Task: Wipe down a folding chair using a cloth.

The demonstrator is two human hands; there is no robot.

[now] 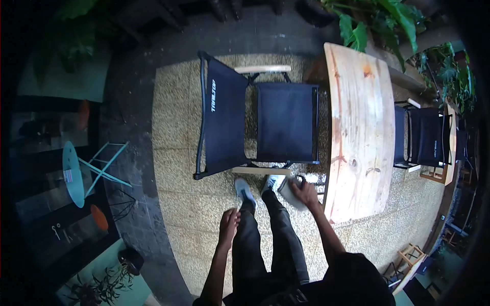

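Observation:
My right hand (306, 194) grips the dark handle of a pale, rounded vessel (293, 196), possibly a jug or pitcher; its exact kind is unclear. It hangs beside the left edge of a light wooden table (361, 134), near my shoes. My left hand (229, 222) hangs over my left leg, its fingers partly curled; whether it holds something small I cannot tell. Just beyond my feet stands a folding camp chair (285, 122) with navy fabric, a black frame and wooden armrests (262, 170). Its seat faces the table.
Another navy camp chair (427, 135) stands past the table. Leafy green plants (360, 36) overhang the table's far end. At the left are a round turquoise folding table (72, 174) and orange seats (99, 217). A potted plant (101, 283) stands at lower left. The floor is speckled tile.

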